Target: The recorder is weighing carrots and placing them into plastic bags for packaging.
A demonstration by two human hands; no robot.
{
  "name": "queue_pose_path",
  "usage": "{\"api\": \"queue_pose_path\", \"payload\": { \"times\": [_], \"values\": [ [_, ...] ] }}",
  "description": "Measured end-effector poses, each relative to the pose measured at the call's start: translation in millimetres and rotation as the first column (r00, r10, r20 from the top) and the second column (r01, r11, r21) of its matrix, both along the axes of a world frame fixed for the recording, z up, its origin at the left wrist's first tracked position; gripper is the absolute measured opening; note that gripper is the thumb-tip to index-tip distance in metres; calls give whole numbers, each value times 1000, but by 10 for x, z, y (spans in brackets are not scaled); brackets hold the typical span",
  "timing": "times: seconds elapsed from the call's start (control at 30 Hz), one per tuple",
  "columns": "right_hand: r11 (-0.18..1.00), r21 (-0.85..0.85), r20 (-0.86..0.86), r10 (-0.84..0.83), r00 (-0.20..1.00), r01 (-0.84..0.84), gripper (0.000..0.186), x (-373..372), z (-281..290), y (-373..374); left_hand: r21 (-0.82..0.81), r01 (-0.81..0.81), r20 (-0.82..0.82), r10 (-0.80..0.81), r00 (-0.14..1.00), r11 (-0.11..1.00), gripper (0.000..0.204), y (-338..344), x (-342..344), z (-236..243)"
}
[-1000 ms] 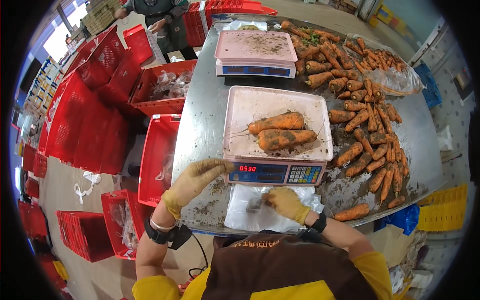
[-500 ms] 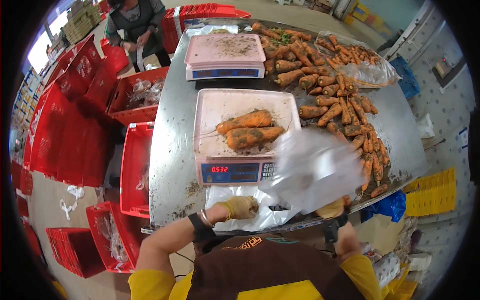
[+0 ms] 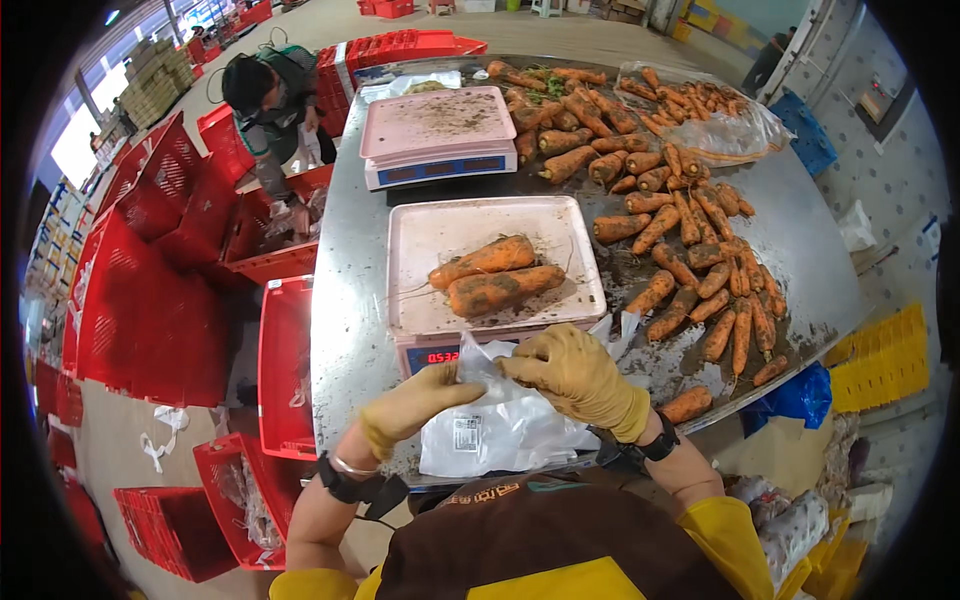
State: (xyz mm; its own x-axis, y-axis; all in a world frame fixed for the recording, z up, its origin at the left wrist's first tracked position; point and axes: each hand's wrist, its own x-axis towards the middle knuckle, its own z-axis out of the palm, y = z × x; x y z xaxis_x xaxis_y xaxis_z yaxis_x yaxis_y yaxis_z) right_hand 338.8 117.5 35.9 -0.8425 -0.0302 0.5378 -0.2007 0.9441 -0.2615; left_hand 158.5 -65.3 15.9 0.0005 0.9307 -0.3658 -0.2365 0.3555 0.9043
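Both gloved hands meet at a thin plastic bag (image 3: 487, 374) in front of the near scale. My left hand (image 3: 418, 402) is closed on the bag's left edge, and my right hand (image 3: 580, 375) pinches it from the right. Beneath lie more flat white plastic bags (image 3: 520, 437), one with a printed label. On the pan of the near scale (image 3: 425, 222), an upper carrot (image 3: 485, 262) and a lower carrot (image 3: 508, 290) rest side by side, crusted with soil. The bag and hands hide part of the scale's lit display.
A heap of soiled carrots (image 3: 690, 235) covers the table's right side. Behind the near scale stands a second scale (image 3: 440, 125) with dirt on its pan. Red crates (image 3: 285, 365) line the left side, where a co-worker (image 3: 275, 110) bends over one. A loose carrot (image 3: 687, 404) lies by the near edge.
My right hand has brought the bag leftward from the carrot heap, and my left hand has risen to grip it too. The co-worker has bent down and reached into a red crate.
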Motion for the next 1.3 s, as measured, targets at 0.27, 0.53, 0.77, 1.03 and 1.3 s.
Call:
{"api": "queue_pose_path", "payload": {
  "times": [0.27,0.53,0.77,1.03,1.3],
  "values": [
    [664,-746,54,125,991,-43,28,253,-188,216,-15,-69,28,70,997,997,61,-330,-82,-383],
    [634,-770,170,101,980,68,22,96,-168,191,117,-264,-280,287,916,957,17,-25,-12,-172],
    [54,-984,178,157,971,172,40,366,-385,275,263,-548,-35,576,817,794,11,-153,-58,-84],
    [214,-974,131,251,959,77,32,114,-987,-87,461,-272,-22,317,948,845,15,-347,-243,164],
    [999,-26,-93,41,995,-43,43,5,-91,-94,155,-68,-72,80,994,986,70,-337,-283,-164]
  ]
}}
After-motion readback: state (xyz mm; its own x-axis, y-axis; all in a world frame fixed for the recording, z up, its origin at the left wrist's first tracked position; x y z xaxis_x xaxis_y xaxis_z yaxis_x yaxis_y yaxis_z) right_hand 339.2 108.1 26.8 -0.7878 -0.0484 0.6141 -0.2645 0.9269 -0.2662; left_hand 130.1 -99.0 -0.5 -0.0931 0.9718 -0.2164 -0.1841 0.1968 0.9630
